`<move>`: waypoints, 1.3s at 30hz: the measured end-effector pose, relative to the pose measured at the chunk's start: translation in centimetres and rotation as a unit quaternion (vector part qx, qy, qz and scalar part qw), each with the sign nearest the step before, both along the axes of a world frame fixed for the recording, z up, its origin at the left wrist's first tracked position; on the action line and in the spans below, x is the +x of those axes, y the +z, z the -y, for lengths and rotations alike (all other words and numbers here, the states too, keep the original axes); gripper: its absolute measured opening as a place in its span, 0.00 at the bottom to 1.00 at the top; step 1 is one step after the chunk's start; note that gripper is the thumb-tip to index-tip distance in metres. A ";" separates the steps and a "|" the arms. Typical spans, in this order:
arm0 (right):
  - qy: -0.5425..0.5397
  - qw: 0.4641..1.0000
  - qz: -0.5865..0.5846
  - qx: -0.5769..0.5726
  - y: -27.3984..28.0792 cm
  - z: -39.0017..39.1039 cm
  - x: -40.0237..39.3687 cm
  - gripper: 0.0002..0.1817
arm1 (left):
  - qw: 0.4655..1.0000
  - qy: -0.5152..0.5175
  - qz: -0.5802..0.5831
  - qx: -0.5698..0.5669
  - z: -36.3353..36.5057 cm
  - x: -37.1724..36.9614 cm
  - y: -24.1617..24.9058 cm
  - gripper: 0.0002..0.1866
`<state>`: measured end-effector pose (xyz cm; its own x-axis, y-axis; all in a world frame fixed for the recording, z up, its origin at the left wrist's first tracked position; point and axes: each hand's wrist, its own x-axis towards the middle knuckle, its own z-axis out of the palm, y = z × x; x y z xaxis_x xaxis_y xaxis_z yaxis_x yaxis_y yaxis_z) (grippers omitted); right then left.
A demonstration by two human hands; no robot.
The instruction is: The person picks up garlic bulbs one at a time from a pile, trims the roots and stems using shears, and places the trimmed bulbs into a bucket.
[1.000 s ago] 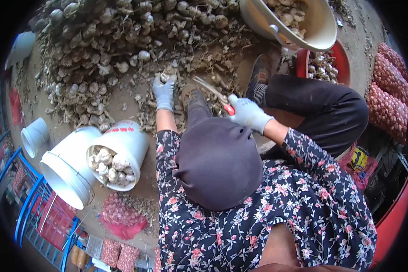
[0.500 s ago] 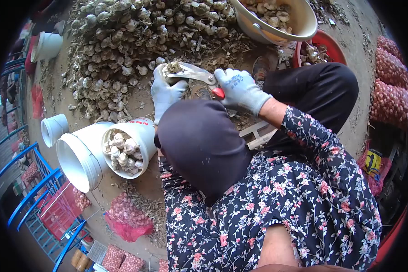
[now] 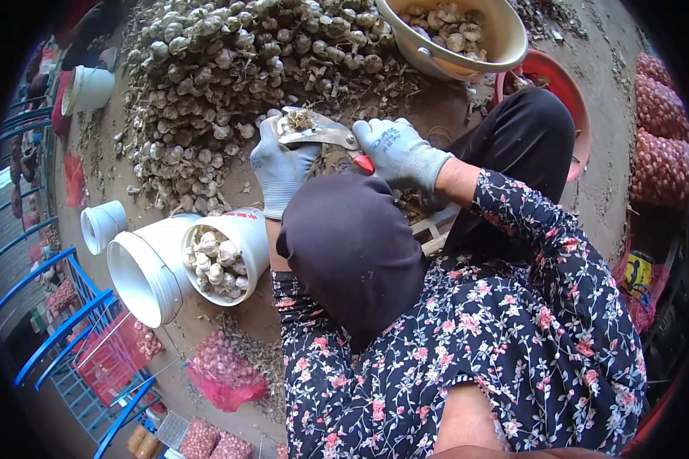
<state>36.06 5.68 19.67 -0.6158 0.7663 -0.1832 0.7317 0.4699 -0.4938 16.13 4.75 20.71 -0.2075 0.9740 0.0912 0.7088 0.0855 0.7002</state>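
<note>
My left hand (image 3: 279, 164), in a grey-white work glove, is closed around a garlic bulb that its fingers mostly hide. A tuft of dry roots (image 3: 300, 119) shows above the fingers, with the blades of the pruning shears (image 3: 328, 133) right beside it. Wrapped round the shears' red handles is my gloved right hand (image 3: 396, 149). Just beyond both hands lies a large heap of garlic bulbs (image 3: 260, 61). A dark cap (image 3: 352, 252) hides what is under the head, and a white bucket (image 3: 257, 236) of trimmed garlic (image 3: 218, 264) stands by my left forearm.
More white buckets (image 3: 147, 279) stand at the left, near blue metal rails (image 3: 69, 336). A cream bucket (image 3: 510, 42) with garlic and a red tub (image 3: 579, 115) sit at the upper right. Mesh sacks of garlic (image 3: 664, 164) are stacked at the right edge; a pink mesh bag (image 3: 230, 382) lies lower left.
The bent knee at the right has come up and inward. My left hand has turned slightly at the bulb, and the blades now lie lower against the roots. The view has shifted a little.
</note>
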 end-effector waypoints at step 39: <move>-0.273 0.744 -0.225 -0.567 -3.9 4.1 -0.1 0.09 | 0.879 0.353 0.245 0.205 14.1 -9.2 -3.3 0.21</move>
<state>35.94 1.54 15.81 -0.4648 0.4336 -0.7720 0.3014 -0.7423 -0.5984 6.96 -9.34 17.45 -0.8591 0.4932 0.1365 0.1853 0.0513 0.9813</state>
